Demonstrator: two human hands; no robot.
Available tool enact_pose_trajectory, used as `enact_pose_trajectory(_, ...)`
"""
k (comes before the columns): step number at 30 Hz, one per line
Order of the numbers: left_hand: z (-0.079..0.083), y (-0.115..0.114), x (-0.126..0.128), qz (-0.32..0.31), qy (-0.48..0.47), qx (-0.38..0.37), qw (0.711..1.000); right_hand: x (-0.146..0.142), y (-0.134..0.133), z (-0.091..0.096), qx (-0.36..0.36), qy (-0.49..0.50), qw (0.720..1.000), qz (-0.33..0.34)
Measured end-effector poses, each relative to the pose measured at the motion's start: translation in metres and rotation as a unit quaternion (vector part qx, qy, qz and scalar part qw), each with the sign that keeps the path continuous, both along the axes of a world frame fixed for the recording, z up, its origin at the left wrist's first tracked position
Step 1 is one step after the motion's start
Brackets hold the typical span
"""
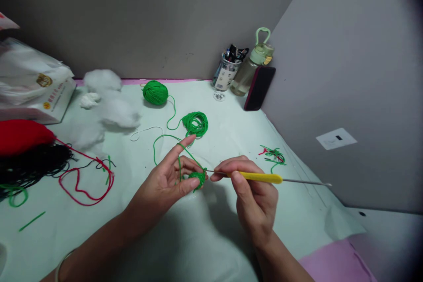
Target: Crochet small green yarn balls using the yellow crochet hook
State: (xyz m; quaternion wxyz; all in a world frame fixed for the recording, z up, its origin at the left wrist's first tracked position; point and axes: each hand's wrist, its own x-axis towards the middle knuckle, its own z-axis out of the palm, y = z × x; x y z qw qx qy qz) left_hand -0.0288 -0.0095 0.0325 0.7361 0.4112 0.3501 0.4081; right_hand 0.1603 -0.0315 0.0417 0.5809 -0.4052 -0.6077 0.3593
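Observation:
Between the thumb and fingers of my left hand (172,174) is a small green crochet piece (197,179), partly hidden by the thumb. Green yarn runs over the raised index finger to the piece. My right hand (253,198) grips a crochet hook (261,177) by its yellow handle. One thin metal end of the hook meets the top of the piece; the other points off to the right. Beyond my hands lie a loose green yarn coil (205,125) and a green yarn ball (155,93), joined by a strand.
White stuffing (114,105) lies at the back left near a white plastic bag (31,81). Red yarn (24,136) and black yarn (36,167) sit at left. A pen cup (225,72), bottle (244,77) and phone (260,88) stand by the walls. Yarn scraps (275,155) lie at right.

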Motion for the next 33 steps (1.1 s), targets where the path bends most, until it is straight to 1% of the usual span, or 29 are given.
enact_pose_trajectory(12, -0.0004, 0.0, -0.0001, 0.0, -0.001, -0.004, 1.0, -0.0001, 0.0016, -0.0002, -0.002, -0.006, 1.0, -0.002)
enact_pose_trajectory(21, 0.0055, -0.0005, -0.0005, -0.006, -0.004, -0.035, 0.999, 0.0024, -0.0005, 0.0001, 0.003, -0.037, 0.999, 0.011)
enact_pose_trajectory(25, 0.0045, 0.0, -0.0004, -0.007, 0.005, -0.029, 1.0, 0.005, -0.0004, 0.002, 0.018, -0.067, 0.997, 0.026)
enact_pose_trajectory(29, 0.0021, -0.0008, 0.0013, -0.02, 0.018, -0.022, 0.999, 0.0084, 0.0003, 0.0034, 0.031, -0.113, 0.992, 0.044)
enact_pose_trajectory(33, 0.0008, -0.0023, 0.003, -0.033, 0.022, -0.021, 0.999, 0.0096, 0.0016, 0.0037, 0.02, -0.134, 0.989, 0.056)
